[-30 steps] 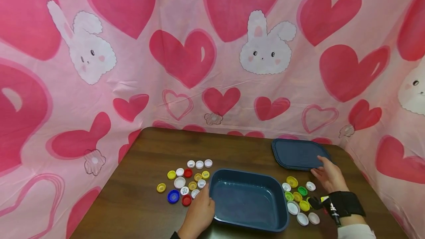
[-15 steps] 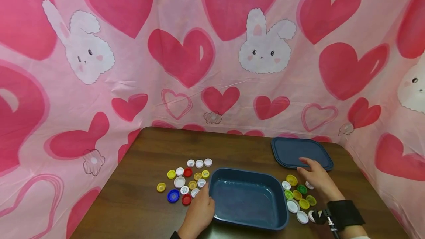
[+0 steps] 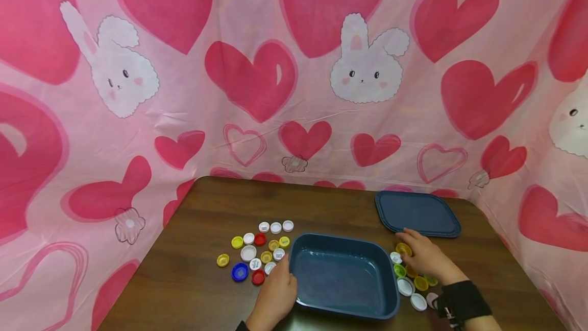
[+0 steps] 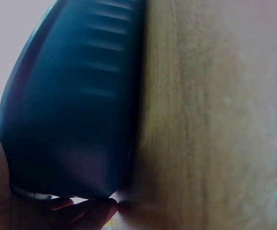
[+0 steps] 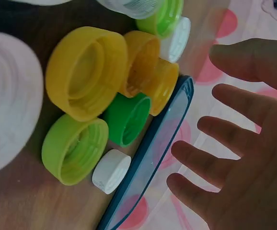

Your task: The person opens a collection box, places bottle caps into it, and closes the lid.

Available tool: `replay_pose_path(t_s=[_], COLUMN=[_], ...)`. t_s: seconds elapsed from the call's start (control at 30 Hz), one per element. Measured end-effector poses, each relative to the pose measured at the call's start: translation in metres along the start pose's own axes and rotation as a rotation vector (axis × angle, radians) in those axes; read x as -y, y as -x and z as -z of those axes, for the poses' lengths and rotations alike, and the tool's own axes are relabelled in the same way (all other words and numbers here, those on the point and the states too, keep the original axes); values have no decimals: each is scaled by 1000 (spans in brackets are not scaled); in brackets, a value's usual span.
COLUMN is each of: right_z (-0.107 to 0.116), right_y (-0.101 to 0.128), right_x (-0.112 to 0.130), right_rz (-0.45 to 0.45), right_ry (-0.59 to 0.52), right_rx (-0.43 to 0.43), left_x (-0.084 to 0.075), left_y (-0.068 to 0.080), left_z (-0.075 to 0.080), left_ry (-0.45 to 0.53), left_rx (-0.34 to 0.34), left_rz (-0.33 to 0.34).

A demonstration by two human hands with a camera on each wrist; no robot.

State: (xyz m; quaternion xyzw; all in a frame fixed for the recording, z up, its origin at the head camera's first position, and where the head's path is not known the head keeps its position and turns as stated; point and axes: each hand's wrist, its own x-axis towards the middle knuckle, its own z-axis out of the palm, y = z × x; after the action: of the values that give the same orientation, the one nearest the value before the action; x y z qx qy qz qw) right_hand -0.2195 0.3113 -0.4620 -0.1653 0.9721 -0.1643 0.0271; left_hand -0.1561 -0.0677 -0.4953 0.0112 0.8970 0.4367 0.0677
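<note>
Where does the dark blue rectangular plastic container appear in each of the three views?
Head: dark blue rectangular plastic container at bottom centre.
Left wrist: it fills the left half, on the table.
Right wrist: not in it; the blue edge there looks like the lid.
Shared landmark: brown wooden table.

Before you, a tub (image 3: pixel 344 276) sits mid-table (image 3: pixel 206 295), bottle caps (image 3: pixel 257 249) left and right of it, its lid (image 3: pixel 417 213) behind right

Caps (image 3: pixel 259 252) crowd tub (image 3: pixel 342 275) sides; far table (image 3: pixel 321 208) seemingly open.
</note>
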Motion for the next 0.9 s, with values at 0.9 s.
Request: replay_pose_path(t_s=[0.9], right_z=[-16], right_y=[-12], right_x=[-7], right_rz=[-8], right_ry=[25], right_rx=[75], left_x=[1], left_y=[0], left_z=[0], left_ry=[11], left_rx=[-1], left_rz=[-10])
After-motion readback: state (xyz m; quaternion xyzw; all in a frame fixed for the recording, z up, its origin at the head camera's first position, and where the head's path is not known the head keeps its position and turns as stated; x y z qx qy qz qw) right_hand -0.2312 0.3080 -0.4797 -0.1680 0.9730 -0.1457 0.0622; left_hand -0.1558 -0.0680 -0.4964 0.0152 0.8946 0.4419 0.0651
